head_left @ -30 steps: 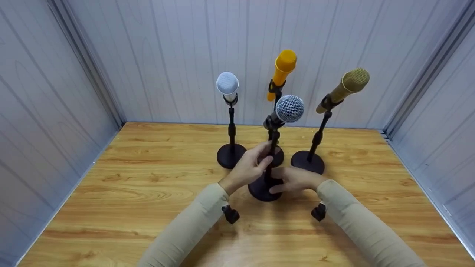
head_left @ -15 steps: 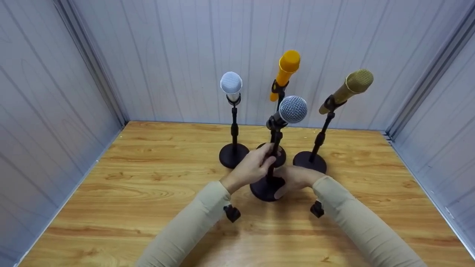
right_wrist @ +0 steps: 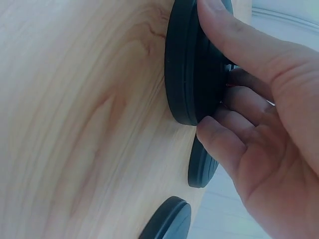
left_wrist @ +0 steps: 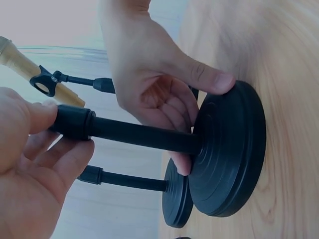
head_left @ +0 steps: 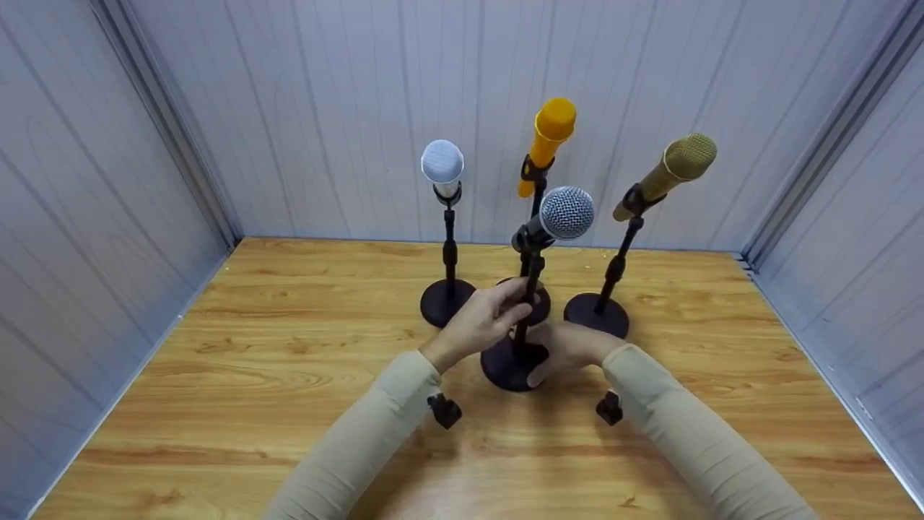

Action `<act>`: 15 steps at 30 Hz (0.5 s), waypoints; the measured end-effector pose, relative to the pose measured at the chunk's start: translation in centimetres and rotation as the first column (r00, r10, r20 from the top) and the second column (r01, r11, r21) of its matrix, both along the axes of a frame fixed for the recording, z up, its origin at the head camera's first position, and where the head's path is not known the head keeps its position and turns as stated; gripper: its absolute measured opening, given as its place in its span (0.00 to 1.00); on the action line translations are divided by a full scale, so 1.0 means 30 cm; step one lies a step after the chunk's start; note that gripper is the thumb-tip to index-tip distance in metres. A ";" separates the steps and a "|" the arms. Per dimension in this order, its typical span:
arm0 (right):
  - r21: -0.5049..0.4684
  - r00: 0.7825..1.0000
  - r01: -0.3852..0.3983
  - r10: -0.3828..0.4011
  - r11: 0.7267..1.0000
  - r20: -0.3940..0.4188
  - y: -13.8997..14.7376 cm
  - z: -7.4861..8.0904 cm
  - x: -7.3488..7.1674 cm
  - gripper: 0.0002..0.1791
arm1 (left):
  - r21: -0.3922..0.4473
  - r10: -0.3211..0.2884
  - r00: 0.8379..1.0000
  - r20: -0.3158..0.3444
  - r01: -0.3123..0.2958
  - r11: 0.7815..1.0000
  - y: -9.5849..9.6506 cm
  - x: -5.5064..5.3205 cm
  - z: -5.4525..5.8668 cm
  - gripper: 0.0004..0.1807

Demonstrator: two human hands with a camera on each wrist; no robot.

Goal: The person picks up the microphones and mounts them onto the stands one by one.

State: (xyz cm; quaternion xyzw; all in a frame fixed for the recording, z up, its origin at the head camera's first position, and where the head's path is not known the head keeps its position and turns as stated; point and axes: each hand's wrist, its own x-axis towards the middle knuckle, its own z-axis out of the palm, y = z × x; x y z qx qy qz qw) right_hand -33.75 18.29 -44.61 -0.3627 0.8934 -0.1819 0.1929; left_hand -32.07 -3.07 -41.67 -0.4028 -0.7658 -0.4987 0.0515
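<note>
A black microphone stand (head_left: 507,373) with a round base holds a black microphone with a silver mesh head (head_left: 567,213), tilted up and right. My left hand (head_left: 473,323) grips its upright pole; in the left wrist view the thumb and fingers close round the thicker collar (left_wrist: 72,122). My right hand (head_left: 570,347) holds the round base (left_wrist: 227,149) at its right side, thumb on the rim and fingers curled against it in the right wrist view. Whether the base rests fully on the table cannot be made out.
Behind stand more stands with a white microphone (head_left: 442,162), an orange microphone (head_left: 552,130) and a gold microphone (head_left: 675,166). The orange one's base is partly hidden by my left hand. Pale panel walls (head_left: 346,130) enclose the wooden table (head_left: 289,347) at the back and sides.
My right hand's thumb and fingers have drawn in on the base. My left hand keeps its grip on the pole, and the stand stays nearly in place; the head view shifts slightly.
</note>
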 end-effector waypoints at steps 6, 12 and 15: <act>0.003 1.000 0.015 -0.015 1.000 0.008 0.001 -0.002 -0.007 0.39 | 0.023 -0.038 0.999 0.029 0.037 0.999 -0.010 -0.015 0.005 0.21; 0.001 1.000 0.017 -0.017 1.000 -0.007 0.002 -0.003 -0.003 0.38 | 0.044 -0.045 0.998 0.037 0.043 0.998 -0.012 -0.023 0.006 0.21; -0.004 1.000 0.020 -0.020 1.000 -0.003 0.002 -0.005 -0.001 0.38 | 0.048 -0.033 0.999 0.022 0.032 0.998 -0.010 -0.025 0.003 0.19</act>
